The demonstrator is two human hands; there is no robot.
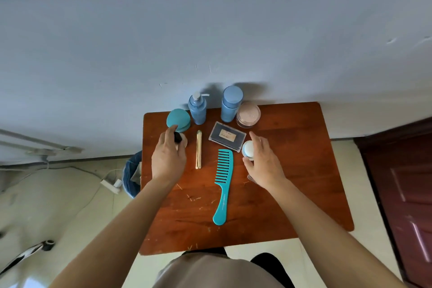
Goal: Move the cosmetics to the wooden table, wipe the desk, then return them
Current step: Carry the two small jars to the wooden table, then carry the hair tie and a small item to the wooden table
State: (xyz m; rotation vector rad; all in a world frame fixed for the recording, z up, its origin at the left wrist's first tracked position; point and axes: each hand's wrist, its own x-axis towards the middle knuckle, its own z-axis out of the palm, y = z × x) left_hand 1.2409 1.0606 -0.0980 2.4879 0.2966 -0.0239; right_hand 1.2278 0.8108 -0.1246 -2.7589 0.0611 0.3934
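Note:
Cosmetics stand on a small wooden table (pixel 292 170). My left hand (pixel 168 159) grips a small bottle with a black cap (pixel 178 137) at the table's left side, just in front of a teal round compact (pixel 178 119). My right hand (pixel 264 161) holds a small white jar with a blue band (pixel 247 148) on the right. Between my hands lie a gold tube (pixel 198 149), a dark flat case (pixel 227 135) and a teal wide-tooth comb (pixel 223 184). At the back stand a blue pump bottle (pixel 197 110), a blue capped bottle (pixel 231 104) and a pink jar (pixel 248 115).
The table stands against a pale wall (pixel 210 42). A bin lined with a blue bag (pixel 132 173) sits at the table's left edge. A power strip and cables (pixel 111 184) lie on the floor to the left. A dark red door (pixel 402 182) is at the right.

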